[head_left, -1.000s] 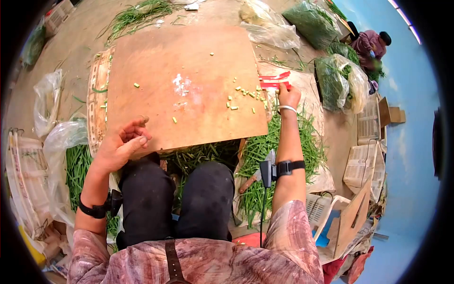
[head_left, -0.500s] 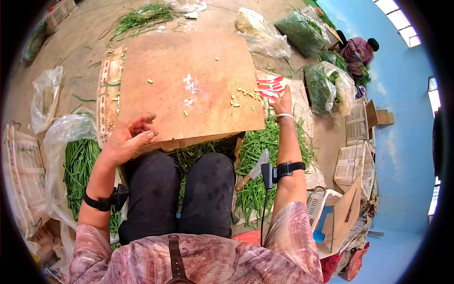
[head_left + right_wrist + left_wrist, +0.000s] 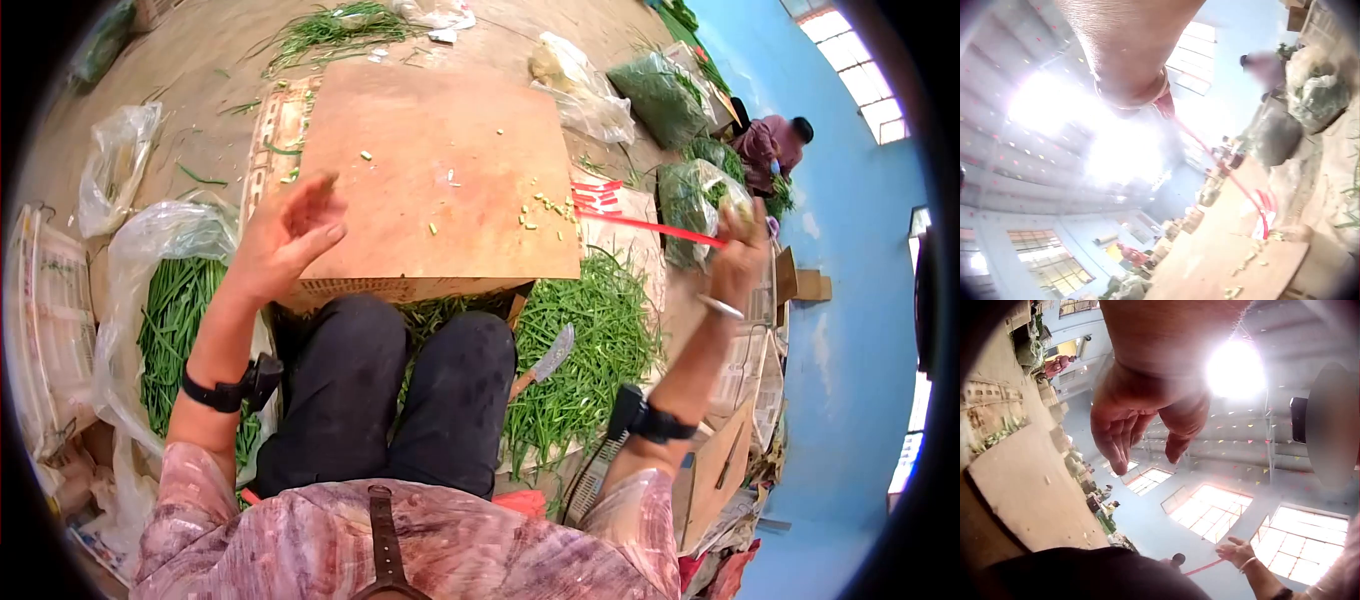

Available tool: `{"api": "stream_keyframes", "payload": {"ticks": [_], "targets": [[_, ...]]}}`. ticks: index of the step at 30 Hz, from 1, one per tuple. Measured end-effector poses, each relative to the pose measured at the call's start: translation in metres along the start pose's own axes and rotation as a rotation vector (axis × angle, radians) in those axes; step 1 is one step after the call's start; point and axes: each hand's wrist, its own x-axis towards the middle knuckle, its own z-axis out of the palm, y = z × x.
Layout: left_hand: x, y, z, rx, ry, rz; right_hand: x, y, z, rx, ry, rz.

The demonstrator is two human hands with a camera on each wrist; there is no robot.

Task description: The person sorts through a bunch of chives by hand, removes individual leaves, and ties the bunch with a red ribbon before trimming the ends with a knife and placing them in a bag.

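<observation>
Here, the right grip (image 3: 740, 258) pinches a red strip (image 3: 650, 227) running from beside the table (image 3: 385, 220); the left grip (image 3: 287, 240) hangs relaxed, empty. A sharp tug might scatter the other strips (image 3: 600, 187).

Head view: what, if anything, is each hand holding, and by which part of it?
The right hand holds a red strip by one end; the left hand holds nothing.

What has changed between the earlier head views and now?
The right hand, earlier at the red strips beside the board, has swung out to the right and now holds a long red strip stretched from there. The left hand still hovers near the board's near left corner, holding nothing. The knife still lies on the green stems.
</observation>
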Motion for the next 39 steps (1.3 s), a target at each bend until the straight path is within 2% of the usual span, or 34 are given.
{"api": "stream_keyframes", "payload": {"ticks": [2,4,6,8,10,12,14,16,18,20,21,22,24,25,26,28,30,32,34,35,37,39], "targets": [[0.009,0.023,0.012,0.220,0.160,0.333,-0.006,-0.056,-0.005,0.096,-0.096,-0.136],[0.018,0.051,0.028,0.305,0.234,0.528,-0.012,-0.099,0.006,0.254,-0.266,-0.171],[0.042,0.057,0.042,0.403,0.235,0.809,-0.017,-0.119,0.031,0.305,-0.354,-0.191],[0.040,0.068,0.057,0.324,0.002,0.523,-0.021,-0.129,0.061,0.378,-0.558,-0.225],[0.040,0.040,0.064,0.394,-0.091,0.257,-0.028,-0.135,0.092,0.405,-0.635,-0.240],[0.033,-0.004,0.053,0.394,-0.251,0.219,-0.028,-0.132,0.119,0.504,-0.703,-0.243],[0.009,-0.025,0.039,0.140,-0.395,-0.061,-0.020,-0.125,0.140,0.495,-0.732,-0.201],[-0.024,-0.038,0.028,-0.099,-0.404,-0.154,-0.012,-0.113,0.163,0.573,-0.769,-0.173],[-0.046,-0.044,0.021,-0.130,-0.346,-0.180,-0.003,-0.100,0.186,0.591,-0.797,-0.102],[-0.063,-0.051,0.014,-0.340,-0.348,-0.368,0.003,-0.081,0.215,0.580,-0.813,-0.033],[-0.063,-0.050,0.013,-0.325,-0.337,-0.436,0.001,-0.069,0.228,0.559,-0.807,0.034],[-0.060,-0.051,0.014,-0.335,-0.330,-0.440,-0.009,-0.062,0.243,0.457,-0.726,0.090],[-0.045,-0.051,0.018,-0.388,-0.184,-0.579,-0.006,-0.035,0.265,-0.686,-0.574,-0.350],[-0.024,-0.083,0.032,-0.553,-0.202,-0.535,-0.012,-0.001,0.273,-0.645,-0.400,-0.704],[-0.008,-0.120,0.038,-0.728,-0.187,-0.489,-0.059,-0.047,0.281,-0.573,-0.430,-0.695],[0.005,-0.084,0.041,-0.610,-0.066,-0.610,-0.109,-0.085,0.291,-0.627,-0.655,-0.788],[0.025,-0.088,0.052,-0.660,-0.081,-0.668,-0.140,-0.058,0.315,-0.465,-0.960,-0.684],[0.026,-0.091,0.051,-0.701,-0.101,-0.713,-0.153,-0.029,0.330,-0.550,-1.072,-0.608],[0.016,-0.091,0.042,-0.753,-0.176,-0.618,-0.149,0.008,0.341,-0.378,-0.956,-0.673],[0.005,-0.091,0.033,-0.754,-0.228,-0.656,-0.147,0.010,0.341,-0.383,-0.963,-0.667],[-0.039,-0.092,0.003,-0.673,-0.052,-0.453,-0.140,0.014,0.341,-0.447,-0.899,-0.686],[-0.084,-0.101,-0.058,-0.635,0.031,-0.398,-0.130,0.009,0.332,-0.479,-0.881,-0.629]]}}
